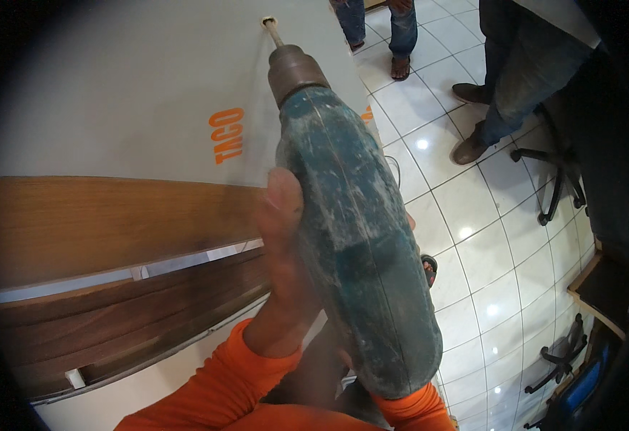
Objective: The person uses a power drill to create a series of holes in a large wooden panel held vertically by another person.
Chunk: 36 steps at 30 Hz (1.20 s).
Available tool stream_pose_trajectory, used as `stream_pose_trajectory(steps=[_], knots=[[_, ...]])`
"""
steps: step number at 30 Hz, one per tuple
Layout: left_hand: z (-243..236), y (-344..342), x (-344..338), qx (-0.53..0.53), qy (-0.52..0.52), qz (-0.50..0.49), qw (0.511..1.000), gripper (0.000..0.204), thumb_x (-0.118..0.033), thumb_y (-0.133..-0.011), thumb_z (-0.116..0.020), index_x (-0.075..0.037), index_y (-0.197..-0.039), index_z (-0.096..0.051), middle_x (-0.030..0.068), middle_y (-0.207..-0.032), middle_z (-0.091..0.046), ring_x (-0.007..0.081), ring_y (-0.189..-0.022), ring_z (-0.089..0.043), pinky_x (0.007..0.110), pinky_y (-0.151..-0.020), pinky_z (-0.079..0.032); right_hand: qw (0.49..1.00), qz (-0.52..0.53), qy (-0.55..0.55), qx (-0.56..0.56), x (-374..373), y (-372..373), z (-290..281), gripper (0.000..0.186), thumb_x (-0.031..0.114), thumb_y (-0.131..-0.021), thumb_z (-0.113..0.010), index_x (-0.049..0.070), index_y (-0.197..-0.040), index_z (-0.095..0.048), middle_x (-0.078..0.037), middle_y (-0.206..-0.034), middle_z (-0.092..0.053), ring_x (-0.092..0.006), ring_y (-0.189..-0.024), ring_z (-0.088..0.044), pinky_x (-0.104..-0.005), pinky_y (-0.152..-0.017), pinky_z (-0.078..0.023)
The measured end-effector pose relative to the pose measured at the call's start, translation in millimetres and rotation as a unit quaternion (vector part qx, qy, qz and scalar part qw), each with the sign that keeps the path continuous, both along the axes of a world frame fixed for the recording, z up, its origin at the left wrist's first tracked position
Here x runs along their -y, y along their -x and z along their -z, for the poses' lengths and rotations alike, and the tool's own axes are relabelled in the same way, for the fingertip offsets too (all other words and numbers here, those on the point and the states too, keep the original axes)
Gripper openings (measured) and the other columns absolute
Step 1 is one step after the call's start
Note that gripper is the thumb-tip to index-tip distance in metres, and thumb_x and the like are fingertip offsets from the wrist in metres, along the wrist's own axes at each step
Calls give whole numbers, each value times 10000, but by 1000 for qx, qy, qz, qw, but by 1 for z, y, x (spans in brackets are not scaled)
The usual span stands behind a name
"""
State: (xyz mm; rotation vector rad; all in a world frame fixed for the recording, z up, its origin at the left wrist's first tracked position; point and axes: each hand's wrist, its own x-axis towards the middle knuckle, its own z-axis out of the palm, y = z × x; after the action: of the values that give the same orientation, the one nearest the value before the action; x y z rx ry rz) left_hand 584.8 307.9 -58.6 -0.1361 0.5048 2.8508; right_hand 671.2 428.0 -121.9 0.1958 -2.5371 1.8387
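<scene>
A dusty teal power drill (357, 215) stretches away from me across the middle of the view. My left hand (283, 237) grips its body, the thumb lying along the left side and a fingertip showing past the right. Behind the drill's rear end, my right hand (346, 359) is mostly hidden; a bit of skin shows beside the casing, where it holds the tool from below. From the dark chuck (296, 72) runs a thin drill bit (275, 34), its tip inside a small hole in a light grey panel (135, 108) with orange lettering.
Brown wood strips (113, 223) edge the panel on the near side. White floor tiles (465, 273) lie to the right. One person's legs (519, 86) stand at the upper right, another's (403, 36) farther off. Office chair bases (555, 172) are at the right edge.
</scene>
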Motion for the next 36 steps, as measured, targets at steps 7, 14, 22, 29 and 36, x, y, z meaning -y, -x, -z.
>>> stream_pose_trajectory(steps=[7,14,22,29,36], knots=[[6,-6,11,44,259,-67,963,683,-677,-886,-450,-36,-1119,-494,107,-951,-589,178,-818,-630,343,-745,-565,968,-17,-70,239,7,-21,-3,326,201,-736,-716,17,-999,-658,-126,-795,-671,-260,-642,-652,-335,-569,-482],[9,17,30,-57,284,-25,957,643,-645,-926,-426,-29,-1078,-527,126,-873,-632,191,-678,-671,312,-590,-602,989,108,89,-44,36,-1,-10,303,255,-770,-680,36,-976,-643,-116,-760,-650,-275,-643,-646,-354,-598,-484],[12,0,31,3,217,-31,976,645,-646,-917,-447,-24,-1069,-521,109,-881,-626,188,-704,-660,324,-621,-596,998,6,13,56,27,-13,-16,317,194,-776,-680,22,-1021,-578,-111,-848,-585,-272,-743,-590,-352,-666,-451],[7,3,23,21,242,-48,969,647,-649,-924,-429,-23,-1061,-516,98,-892,-616,164,-718,-651,298,-647,-581,999,-40,-25,-23,20,-23,2,500,149,-827,-660,31,-1280,-485,-120,-1190,-554,-243,-1080,-543,-337,-914,-424],[-3,-1,20,47,266,-35,962,649,-652,-931,-411,-22,-1054,-512,88,-902,-605,141,-733,-642,272,-672,-566,994,105,17,-40,39,-24,6,302,102,-797,-689,4,-1075,-625,-103,-951,-657,-219,-804,-618,-312,-693,-468]])
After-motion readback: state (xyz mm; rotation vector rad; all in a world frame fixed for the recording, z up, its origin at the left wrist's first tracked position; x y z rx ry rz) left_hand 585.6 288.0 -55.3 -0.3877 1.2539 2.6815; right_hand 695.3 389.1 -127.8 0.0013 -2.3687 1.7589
